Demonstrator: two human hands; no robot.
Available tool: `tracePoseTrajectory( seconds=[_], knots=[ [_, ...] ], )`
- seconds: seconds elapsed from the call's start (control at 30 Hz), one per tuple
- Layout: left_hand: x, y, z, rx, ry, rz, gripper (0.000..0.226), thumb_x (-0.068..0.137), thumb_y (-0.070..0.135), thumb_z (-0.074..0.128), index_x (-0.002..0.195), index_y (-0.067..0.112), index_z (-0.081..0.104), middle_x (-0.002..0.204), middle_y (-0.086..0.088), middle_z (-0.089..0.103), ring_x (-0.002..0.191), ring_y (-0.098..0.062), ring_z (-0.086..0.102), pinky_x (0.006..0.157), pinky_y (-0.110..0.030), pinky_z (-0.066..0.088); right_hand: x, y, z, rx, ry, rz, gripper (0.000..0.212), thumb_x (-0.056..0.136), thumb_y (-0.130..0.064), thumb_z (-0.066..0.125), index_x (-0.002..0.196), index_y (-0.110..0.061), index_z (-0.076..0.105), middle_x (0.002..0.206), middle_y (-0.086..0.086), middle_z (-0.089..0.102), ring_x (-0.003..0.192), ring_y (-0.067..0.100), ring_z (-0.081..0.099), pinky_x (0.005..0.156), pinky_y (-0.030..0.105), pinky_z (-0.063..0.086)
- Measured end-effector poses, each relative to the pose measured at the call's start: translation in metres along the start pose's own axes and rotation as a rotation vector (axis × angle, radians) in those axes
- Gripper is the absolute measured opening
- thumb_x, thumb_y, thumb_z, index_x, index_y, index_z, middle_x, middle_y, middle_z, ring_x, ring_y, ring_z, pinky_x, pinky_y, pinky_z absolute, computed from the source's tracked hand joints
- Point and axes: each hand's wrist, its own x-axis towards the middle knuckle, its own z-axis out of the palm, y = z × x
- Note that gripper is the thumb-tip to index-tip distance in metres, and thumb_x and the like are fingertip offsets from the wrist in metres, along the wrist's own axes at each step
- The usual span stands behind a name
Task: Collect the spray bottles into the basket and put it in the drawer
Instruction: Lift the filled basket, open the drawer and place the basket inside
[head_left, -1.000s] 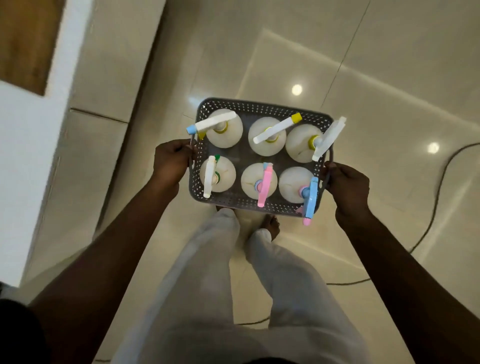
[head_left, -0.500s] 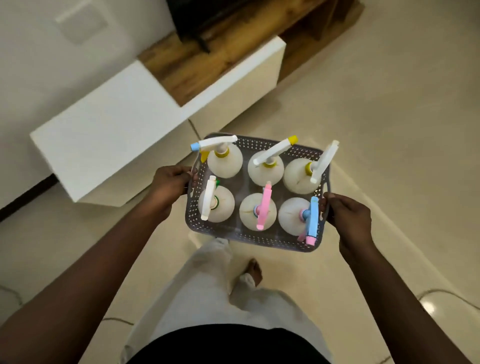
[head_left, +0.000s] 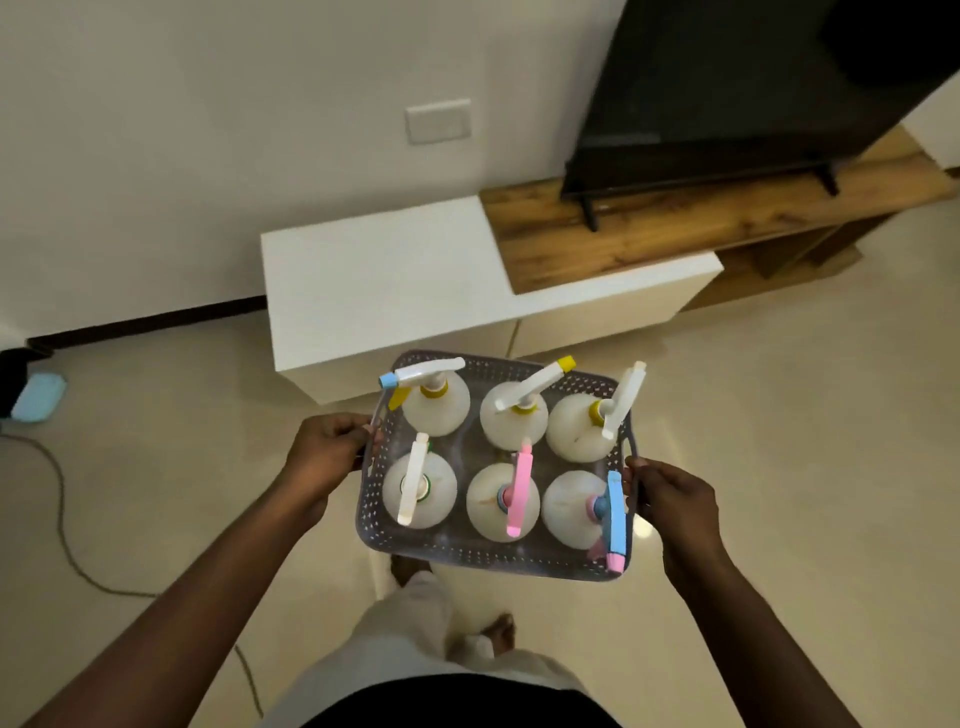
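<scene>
A grey perforated basket (head_left: 470, 557) hangs in the air in front of me, held level above the floor. Several white spray bottles (head_left: 435, 404) stand upright inside it in two rows, with white, pink and blue trigger heads. My left hand (head_left: 327, 453) grips the basket's left handle. My right hand (head_left: 670, 492) grips its right handle. Just beyond the basket stands a low white cabinet (head_left: 384, 280) with closed drawer fronts (head_left: 597, 319) facing me.
A wooden TV shelf (head_left: 675, 228) with a black television (head_left: 737, 88) adjoins the cabinet on the right. A cable (head_left: 62, 525) trails over the tiled floor at left, near a light blue object (head_left: 37, 397). My legs and bare feet (head_left: 501, 631) are below the basket.
My view has swung round from the floor to face the cabinet and television. Both hands have kept hold of the basket, which has come closer to the cabinet front.
</scene>
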Motion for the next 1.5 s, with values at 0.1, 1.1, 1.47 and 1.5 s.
tracePoseTrajectory(
  seconds=[0.1,1.1,1.47,1.5],
  knots=[
    [0.012,0.000,-0.031,-0.037,0.043,-0.031,0.023,0.099,0.001,0.063,0.092,0.009,0.083,0.089,-0.012,0.084,0.084,-0.026,0.077,0.087,-0.040,0.063,0.007,-0.017,0.037,-0.030,-0.022,-0.002,0.015,0.100,-0.013,0.070,0.100,-0.009,0.084,0.090,0.012,0.083,0.087,0.028,0.075,0.081,0.034,0.062],
    [0.296,0.071,-0.091,-0.049,0.294,-0.177,0.048,0.099,0.007,0.063,0.071,0.040,0.084,0.081,0.000,0.083,0.093,-0.036,0.078,0.096,-0.060,0.061,0.263,-0.176,0.337,-0.359,-0.243,-0.032,0.025,0.102,-0.017,0.067,0.082,-0.022,0.082,0.077,0.001,0.080,0.085,0.029,0.072,0.096,0.056,0.060],
    [0.439,0.025,-0.081,-0.092,0.298,-0.187,0.041,0.098,0.006,0.064,0.075,0.034,0.084,0.083,0.001,0.083,0.086,-0.025,0.077,0.096,-0.058,0.062,0.380,-0.139,0.423,-0.388,-0.235,-0.013,0.020,0.099,-0.019,0.070,0.083,-0.025,0.080,0.088,0.010,0.080,0.083,0.025,0.069,0.100,0.058,0.059],
    [0.447,0.025,-0.080,-0.095,0.301,-0.190,0.043,0.098,0.006,0.064,0.074,0.035,0.084,0.083,0.001,0.083,0.087,-0.027,0.078,0.096,-0.058,0.062,0.386,-0.138,0.428,-0.385,-0.232,-0.008,0.020,0.099,-0.019,0.070,0.083,-0.026,0.080,0.088,0.009,0.080,0.084,0.025,0.069,0.101,0.058,0.059]
  ],
)
